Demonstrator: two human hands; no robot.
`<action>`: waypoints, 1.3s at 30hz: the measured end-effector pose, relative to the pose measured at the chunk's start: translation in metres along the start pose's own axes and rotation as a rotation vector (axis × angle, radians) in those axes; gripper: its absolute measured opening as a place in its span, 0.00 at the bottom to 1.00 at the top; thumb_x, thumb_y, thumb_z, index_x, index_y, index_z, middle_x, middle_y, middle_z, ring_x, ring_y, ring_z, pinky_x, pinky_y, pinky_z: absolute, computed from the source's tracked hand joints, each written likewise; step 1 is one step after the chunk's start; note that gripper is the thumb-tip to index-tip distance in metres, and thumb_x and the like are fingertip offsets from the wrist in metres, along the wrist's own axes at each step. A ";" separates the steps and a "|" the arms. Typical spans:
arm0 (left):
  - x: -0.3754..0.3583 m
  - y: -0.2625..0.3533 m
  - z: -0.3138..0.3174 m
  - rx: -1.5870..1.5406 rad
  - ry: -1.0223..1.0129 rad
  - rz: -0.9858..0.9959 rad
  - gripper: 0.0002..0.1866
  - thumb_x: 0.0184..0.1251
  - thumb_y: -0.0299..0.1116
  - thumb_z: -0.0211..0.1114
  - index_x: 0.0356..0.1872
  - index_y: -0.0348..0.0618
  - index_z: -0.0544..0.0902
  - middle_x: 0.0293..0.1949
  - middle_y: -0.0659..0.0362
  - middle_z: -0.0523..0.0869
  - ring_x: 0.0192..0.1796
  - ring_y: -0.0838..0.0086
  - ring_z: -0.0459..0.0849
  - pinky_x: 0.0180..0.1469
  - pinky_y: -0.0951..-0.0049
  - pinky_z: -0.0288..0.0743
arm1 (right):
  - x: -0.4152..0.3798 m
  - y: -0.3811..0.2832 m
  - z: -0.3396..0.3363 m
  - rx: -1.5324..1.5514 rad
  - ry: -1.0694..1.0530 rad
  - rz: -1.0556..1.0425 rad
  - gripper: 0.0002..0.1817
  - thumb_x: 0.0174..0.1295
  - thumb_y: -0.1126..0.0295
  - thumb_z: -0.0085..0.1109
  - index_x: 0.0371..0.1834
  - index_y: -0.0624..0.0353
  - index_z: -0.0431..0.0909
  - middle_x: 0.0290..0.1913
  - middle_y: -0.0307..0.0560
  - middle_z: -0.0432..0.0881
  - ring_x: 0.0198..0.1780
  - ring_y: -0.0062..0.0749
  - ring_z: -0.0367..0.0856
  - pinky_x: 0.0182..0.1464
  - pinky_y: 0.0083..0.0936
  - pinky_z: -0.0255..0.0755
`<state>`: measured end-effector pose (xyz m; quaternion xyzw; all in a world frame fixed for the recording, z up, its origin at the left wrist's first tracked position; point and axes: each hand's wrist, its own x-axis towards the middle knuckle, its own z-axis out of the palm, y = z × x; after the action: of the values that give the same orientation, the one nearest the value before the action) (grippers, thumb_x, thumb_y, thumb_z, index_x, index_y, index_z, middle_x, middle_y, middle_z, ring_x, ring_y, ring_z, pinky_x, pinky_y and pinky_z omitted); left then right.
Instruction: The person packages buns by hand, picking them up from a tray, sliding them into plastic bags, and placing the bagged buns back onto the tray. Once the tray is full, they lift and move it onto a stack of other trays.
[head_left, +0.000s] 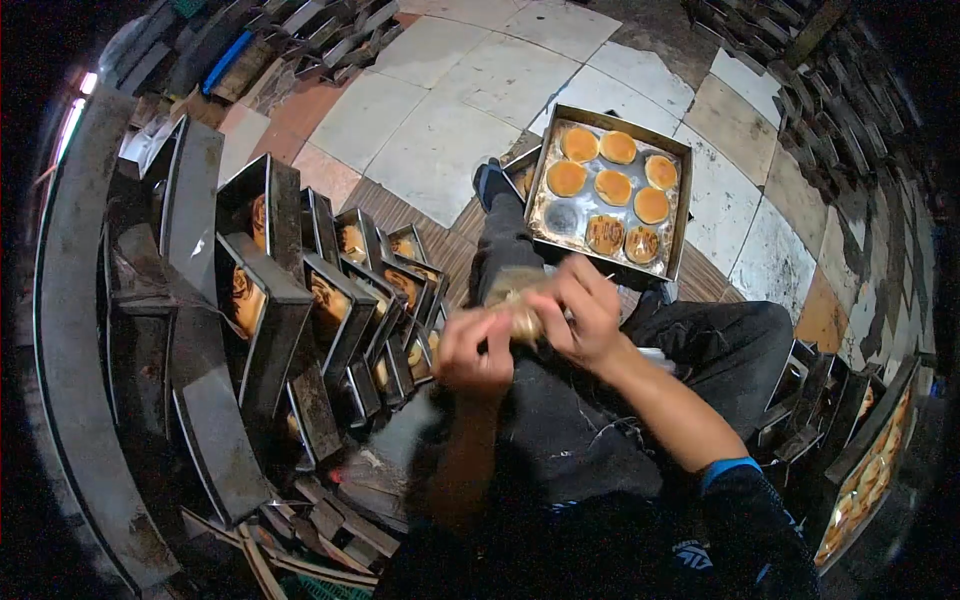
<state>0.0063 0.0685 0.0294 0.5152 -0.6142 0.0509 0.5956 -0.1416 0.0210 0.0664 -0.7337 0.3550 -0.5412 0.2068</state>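
Observation:
My left hand (477, 348) and my right hand (583, 312) meet above my lap, with a crumpled, clear plastic bag (525, 318) between them. The fingers of both hands are closed on the bag, which is blurred by motion; its contents cannot be made out. Beyond my hands, a square metal tray (683, 215) holds several round golden buns (613, 187). Two buns at its near edge carry dark brown markings (605, 235). One round spot at the tray's near left has no bun.
Stacked metal trays (270, 285) with marked buns stand on the left. More trays (870, 470) are at the lower right, and dark stacks line the upper right. Tiled floor (440, 120) stretches ahead. My foot (490, 183) is beside the tray.

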 end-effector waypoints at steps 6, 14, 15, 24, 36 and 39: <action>-0.017 0.002 -0.062 -0.312 -0.101 -0.798 0.09 0.66 0.30 0.68 0.29 0.34 0.85 0.27 0.54 0.83 0.29 0.75 0.78 0.32 0.75 0.73 | -0.041 -0.008 -0.006 -0.126 0.128 0.582 0.11 0.65 0.73 0.59 0.24 0.64 0.79 0.20 0.49 0.72 0.22 0.34 0.71 0.26 0.30 0.63; -0.087 0.039 -0.119 -0.115 -0.181 -0.640 0.08 0.68 0.29 0.65 0.32 0.36 0.86 0.33 0.54 0.88 0.30 0.77 0.83 0.31 0.73 0.76 | -0.103 -0.026 -0.049 -0.213 -0.183 0.739 0.13 0.64 0.70 0.61 0.23 0.64 0.81 0.20 0.51 0.76 0.19 0.38 0.74 0.25 0.33 0.64; -0.065 0.041 -0.116 -0.107 -0.171 -0.637 0.08 0.68 0.29 0.65 0.32 0.36 0.86 0.33 0.54 0.88 0.30 0.77 0.83 0.31 0.73 0.76 | -0.069 -0.040 -0.059 -0.210 -0.136 0.785 0.10 0.61 0.70 0.65 0.23 0.63 0.84 0.21 0.51 0.78 0.23 0.39 0.77 0.28 0.34 0.68; 0.054 0.000 -0.055 -0.283 -0.211 -1.038 0.14 0.72 0.38 0.61 0.42 0.35 0.84 0.25 0.70 0.75 0.26 0.88 0.67 0.29 0.84 0.60 | -0.008 0.019 -0.020 0.273 -0.482 0.735 0.34 0.56 0.59 0.72 0.63 0.63 0.73 0.54 0.56 0.83 0.53 0.40 0.83 0.58 0.36 0.74; -0.067 0.059 0.062 -0.135 -0.962 -0.349 0.09 0.61 0.29 0.65 0.42 0.42 0.84 0.36 0.51 0.81 0.43 0.52 0.81 0.50 0.57 0.75 | -0.103 0.188 -0.074 -0.345 -0.648 0.823 0.13 0.63 0.66 0.56 0.30 0.63 0.87 0.29 0.58 0.86 0.30 0.44 0.85 0.36 0.35 0.77; -0.063 0.058 0.051 -0.245 -1.191 -0.392 0.07 0.63 0.27 0.62 0.40 0.42 0.85 0.38 0.50 0.82 0.42 0.51 0.82 0.47 0.55 0.76 | -0.081 0.088 -0.123 0.074 -0.893 1.027 0.08 0.59 0.67 0.66 0.35 0.60 0.89 0.30 0.44 0.88 0.31 0.23 0.84 0.38 0.25 0.77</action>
<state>-0.0839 0.0970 -0.0021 0.4862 -0.7356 -0.4249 0.2050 -0.2966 0.0333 -0.0062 -0.6178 0.5200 -0.0313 0.5891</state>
